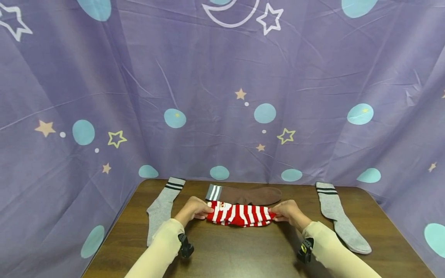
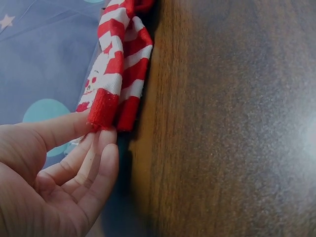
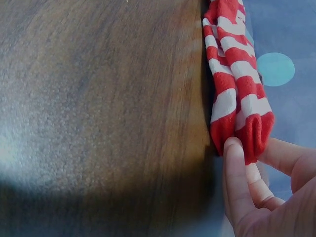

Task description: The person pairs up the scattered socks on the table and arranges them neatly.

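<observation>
A red-and-white striped sock (image 1: 243,214) with a Santa-like face near its left end stretches sideways between both hands. My left hand (image 1: 195,209) pinches its cuff end; in the left wrist view the thumb and fingers of that hand (image 2: 64,168) meet at the red edge. At the other end, my right hand (image 1: 289,212) pinches the red toe, and the right wrist view shows the fingertips (image 3: 233,144) against the fabric. Two striped layers (image 3: 237,74) lie side by side there. Just behind it lies a brown sock (image 1: 252,195) with a grey, white-striped cuff.
On the wooden table (image 1: 240,255), a grey sock (image 1: 163,204) with black cuff stripes lies at the left. Another grey sock (image 1: 342,222) lies at the right, partly beside the right forearm. A purple curtain (image 1: 215,77) with stars hangs behind the table.
</observation>
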`<state>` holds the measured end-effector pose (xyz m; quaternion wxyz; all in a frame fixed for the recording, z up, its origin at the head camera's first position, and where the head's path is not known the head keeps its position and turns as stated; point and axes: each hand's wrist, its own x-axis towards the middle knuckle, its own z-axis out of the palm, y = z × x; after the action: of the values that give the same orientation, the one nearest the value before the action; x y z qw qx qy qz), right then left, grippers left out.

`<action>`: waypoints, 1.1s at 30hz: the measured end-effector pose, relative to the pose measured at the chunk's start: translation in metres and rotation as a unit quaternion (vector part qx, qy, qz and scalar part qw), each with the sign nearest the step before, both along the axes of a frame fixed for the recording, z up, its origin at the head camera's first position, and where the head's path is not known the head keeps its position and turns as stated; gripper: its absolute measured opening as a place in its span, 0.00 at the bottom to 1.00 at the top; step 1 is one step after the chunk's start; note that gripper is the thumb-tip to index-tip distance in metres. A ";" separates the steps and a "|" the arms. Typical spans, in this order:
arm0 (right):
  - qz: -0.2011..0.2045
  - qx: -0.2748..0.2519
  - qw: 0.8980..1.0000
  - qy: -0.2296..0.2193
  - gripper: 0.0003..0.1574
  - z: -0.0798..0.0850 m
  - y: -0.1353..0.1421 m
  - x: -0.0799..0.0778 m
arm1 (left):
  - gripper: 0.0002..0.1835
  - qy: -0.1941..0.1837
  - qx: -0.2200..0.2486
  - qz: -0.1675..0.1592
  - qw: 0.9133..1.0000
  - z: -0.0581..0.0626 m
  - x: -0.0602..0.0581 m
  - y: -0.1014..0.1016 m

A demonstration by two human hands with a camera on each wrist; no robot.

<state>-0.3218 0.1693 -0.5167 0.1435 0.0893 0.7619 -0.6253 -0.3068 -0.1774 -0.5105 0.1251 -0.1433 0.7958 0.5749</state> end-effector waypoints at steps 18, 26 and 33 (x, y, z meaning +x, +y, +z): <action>0.004 0.017 1.000 -0.009 0.07 0.001 -0.001 0.000 | 0.11 -0.005 -0.031 0.012 0.999 0.001 -0.001 0.001; 0.006 0.029 1.000 -0.010 0.07 0.000 -0.003 -0.001 | 0.11 -0.002 -0.036 0.014 0.999 -0.001 0.000 0.002; 0.022 0.051 0.998 0.003 0.08 0.001 -0.004 -0.001 | 0.12 0.004 -0.051 0.028 0.998 -0.002 -0.002 0.007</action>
<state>-0.3224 0.1655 -0.5161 0.1504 0.0776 0.7952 -0.5822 -0.3088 -0.1704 -0.5127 0.0981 -0.1698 0.8204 0.5370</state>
